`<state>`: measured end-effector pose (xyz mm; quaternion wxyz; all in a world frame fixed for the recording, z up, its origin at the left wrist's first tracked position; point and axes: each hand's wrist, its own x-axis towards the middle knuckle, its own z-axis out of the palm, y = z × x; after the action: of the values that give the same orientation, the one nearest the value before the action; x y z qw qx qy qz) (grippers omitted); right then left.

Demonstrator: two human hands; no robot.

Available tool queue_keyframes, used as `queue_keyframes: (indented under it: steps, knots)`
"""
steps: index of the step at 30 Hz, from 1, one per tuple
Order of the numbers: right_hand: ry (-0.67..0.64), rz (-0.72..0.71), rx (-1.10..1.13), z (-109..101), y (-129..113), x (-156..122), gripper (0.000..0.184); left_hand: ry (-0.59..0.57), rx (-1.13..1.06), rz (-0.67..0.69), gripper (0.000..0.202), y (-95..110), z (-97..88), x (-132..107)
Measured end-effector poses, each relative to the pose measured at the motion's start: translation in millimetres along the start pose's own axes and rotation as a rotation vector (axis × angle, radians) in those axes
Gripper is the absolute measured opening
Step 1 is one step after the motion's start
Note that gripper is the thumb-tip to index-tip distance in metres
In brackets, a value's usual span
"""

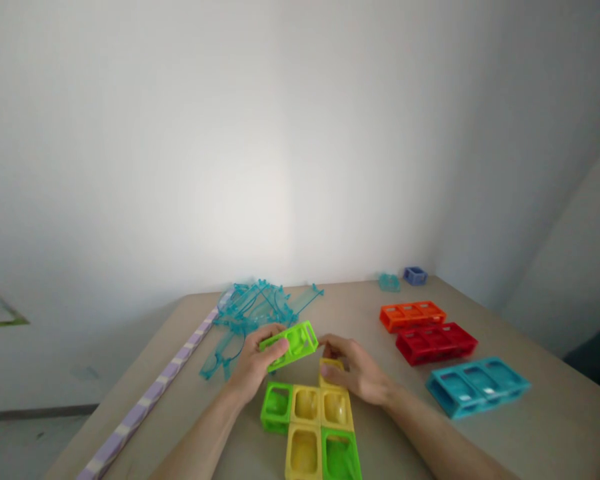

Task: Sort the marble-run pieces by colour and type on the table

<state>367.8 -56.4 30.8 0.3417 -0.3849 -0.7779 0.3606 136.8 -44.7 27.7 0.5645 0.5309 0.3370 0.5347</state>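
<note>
Tilted in the air, a bright green hollow plastic building block (298, 344) is gripped by my left hand (256, 357), its thumb pressed on the near face. My right hand (357, 370) is closed around a small yellow block (332, 373), which sits at the far end of a joined group. That group lies on the table below both hands. It has yellow cells (306, 405), a green cell on the left (277, 403) and another green cell (340, 455) at the near right. Part of the gripped yellow block is hidden behind the right fingers.
Transparent teal connector pieces (260, 303) lie heaped beyond my left hand. A purple-and-white striped strip (150, 397) runs along the table's left side. On the right are orange (413, 315), red (436, 343) and blue (477, 385) blocks. A small purple block (415, 275) stands near the wall.
</note>
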Motion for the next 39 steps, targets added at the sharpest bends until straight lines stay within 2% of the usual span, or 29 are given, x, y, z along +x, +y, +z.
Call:
queue_keyframes:
  steps: [6, 9, 13, 16, 19, 22, 25, 28, 34, 36, 39]
  knots:
    - [0.023, 0.015, 0.136, 6.6, 3.3, 5.4, 0.043, -0.037, 0.314, 0.101, 0.031, 4.7, 7.4, -1.5]
    - [0.081, -0.036, 0.087, 9.5, 1.0, 8.1, 0.037, -0.053, 0.383, 0.109, 0.032, 5.1, 11.2, -2.4]
    - [0.156, 0.0, 0.116, 12.3, -1.8, 12.0, 0.028, -0.102, 0.48, 0.122, 0.029, 4.4, 13.2, -4.1]
    - [0.185, 0.017, 0.217, 11.8, 5.0, 14.7, 0.031, -0.101, 0.432, 0.115, 0.022, 1.8, 12.4, -4.4]
    - [0.25, 0.059, 0.248, 9.4, 20.5, 17.7, 0.034, -0.065, 0.25, 0.09, 0.031, -3.2, 11.1, -3.7]
    - [0.275, 0.094, 0.147, 6.2, 36.4, 20.7, 0.032, -0.056, 0.128, 0.055, 0.038, -7.7, 9.7, -3.5]
    - [0.289, 0.107, -0.045, 2.7, 45.0, 23.2, 0.029, -0.069, 0.16, 0.053, 0.033, -8.3, 7.1, -4.8]
    - [0.288, 0.141, -0.204, 0.1, 47.3, 24.4, 0.028, -0.173, 0.299, 0.078, 0.021, -4.2, 4.0, -6.7]
    - [0.266, 0.183, -0.292, 0.0, 47.4, 25.4, 0.026, -0.293, 0.538, 0.203, 0.013, 8.5, 3.3, -11.2]
    - [0.261, 0.185, -0.309, 0.2, 45.8, 24.8, 0.028, -0.371, 0.542, 0.184, 0.012, 10.7, 4.8, -13.3]
    - [0.264, 0.174, -0.319, -0.6, 42.4, 22.5, 0.045, -0.481, 0.532, 0.104, 0.013, 10.4, 6.2, -15.7]
